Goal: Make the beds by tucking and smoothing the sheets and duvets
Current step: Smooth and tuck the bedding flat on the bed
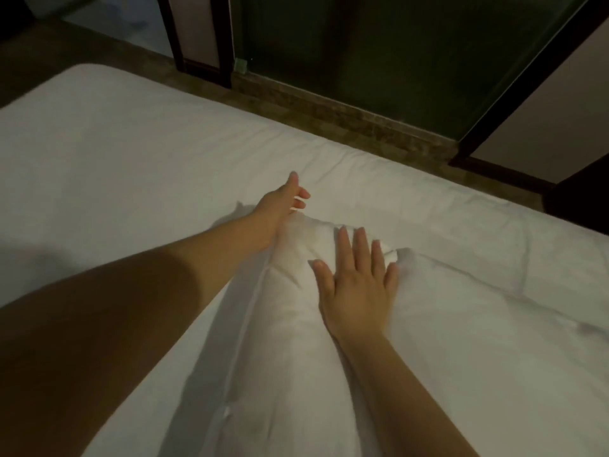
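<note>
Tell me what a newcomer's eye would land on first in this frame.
Two bare arms stretch over a white bed. The right hand lies flat, fingers spread, on a raised fold of white duvet at the centre. The left hand reaches to that fold's far end with its fingers extended. Beyond the bed's far edge, a dark greenish panel in a dark frame fills the dim background.

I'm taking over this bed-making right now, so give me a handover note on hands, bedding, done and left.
Left hand: open, fingers straight, beside the far end of the raised duvet fold.
Right hand: open, flat on that fold, fingers spread.
Sheet: spread fairly smooth over the bed's left part.
Left: flatten the fold, smooth the creases to its right; tucking is not visible.
</note>
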The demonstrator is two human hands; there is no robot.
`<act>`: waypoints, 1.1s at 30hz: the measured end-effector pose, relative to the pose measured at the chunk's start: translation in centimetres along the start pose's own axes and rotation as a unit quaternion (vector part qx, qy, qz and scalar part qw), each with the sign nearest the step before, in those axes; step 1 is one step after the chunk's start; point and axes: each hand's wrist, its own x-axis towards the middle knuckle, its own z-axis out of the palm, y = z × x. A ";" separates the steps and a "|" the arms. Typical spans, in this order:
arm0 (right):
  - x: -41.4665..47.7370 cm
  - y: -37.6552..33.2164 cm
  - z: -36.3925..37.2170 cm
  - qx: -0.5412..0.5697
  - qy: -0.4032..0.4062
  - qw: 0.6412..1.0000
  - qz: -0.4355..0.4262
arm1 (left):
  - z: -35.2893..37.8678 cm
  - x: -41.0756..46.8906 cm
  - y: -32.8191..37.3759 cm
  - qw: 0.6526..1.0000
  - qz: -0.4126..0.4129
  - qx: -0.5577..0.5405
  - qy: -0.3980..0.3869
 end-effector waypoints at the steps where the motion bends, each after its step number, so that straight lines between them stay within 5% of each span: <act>1: 0.4 -0.1 1.1 0.008 -0.002 1.000 -0.002 | 0.3 -0.5 0.0 0.996 0.037 0.079 0.011; 4: 0.9 -0.1 3.9 0.023 -0.071 0.997 0.000 | 1.9 -3.1 -1.8 0.950 0.155 0.258 0.083; 7: 1.5 0.7 4.0 0.044 -0.141 0.988 -0.051 | 5.4 -6.8 -5.0 0.924 0.197 0.297 0.141; 10: 1.6 3.9 0.4 0.051 -0.009 0.997 -0.061 | 9.4 -10.2 -6.9 0.903 0.257 0.294 0.182; 12: 1.6 7.8 -2.4 0.002 0.089 0.996 0.023 | 11.2 -10.5 -7.2 0.877 0.291 0.339 0.176; 15: 1.6 13.9 -3.7 -0.083 0.024 0.988 0.128 | 13.4 -10.3 -7.8 0.831 0.294 0.451 0.138; 21: -3.8 15.4 3.5 -0.019 0.025 0.991 0.132 | 14.3 -11.1 -15.3 0.781 0.307 0.542 0.050; 33: -4.9 16.1 6.5 0.000 0.071 0.991 0.111 | 15.1 -10.2 -20.1 0.780 0.309 0.535 0.099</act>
